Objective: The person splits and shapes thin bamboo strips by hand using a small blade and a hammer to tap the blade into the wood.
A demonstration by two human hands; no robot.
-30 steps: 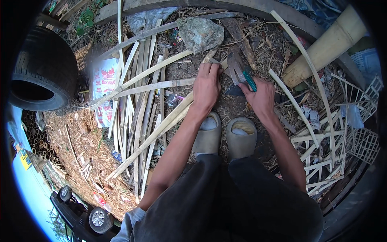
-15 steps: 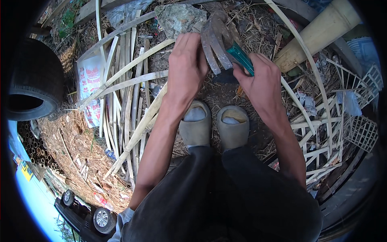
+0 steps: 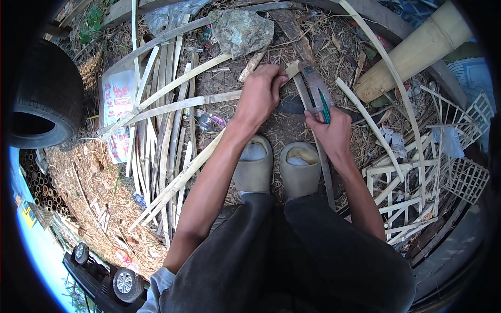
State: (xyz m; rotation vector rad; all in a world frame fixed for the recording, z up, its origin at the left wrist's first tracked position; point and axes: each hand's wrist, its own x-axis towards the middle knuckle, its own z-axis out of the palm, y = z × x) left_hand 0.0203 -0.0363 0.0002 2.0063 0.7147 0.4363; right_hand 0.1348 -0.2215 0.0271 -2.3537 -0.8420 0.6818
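Observation:
My left hand (image 3: 259,95) is closed around a pale bamboo strip (image 3: 214,98), whose end pokes out past my fingertips. That end meets the top of a darker bamboo strip (image 3: 322,156), which runs down past my right slipper. Whether a nail is between my left fingertips is too small to tell. My right hand (image 3: 332,130) grips a claw hammer by its green handle (image 3: 324,106). The grey metal head (image 3: 316,83) is close beside the crossing of the two strips.
A large stone (image 3: 241,32) lies beyond my left hand. Many split bamboo strips (image 3: 166,130) are piled at left, near a tyre (image 3: 49,99). A thick bamboo pole (image 3: 412,52) and a heap of lattice pieces (image 3: 407,193) are at right. My slippers (image 3: 300,169) are below.
The hammer has swung down and turned, its head now lower and near the strip end. My left hand has shifted right and down. The strips' crossing and the dark strip now show.

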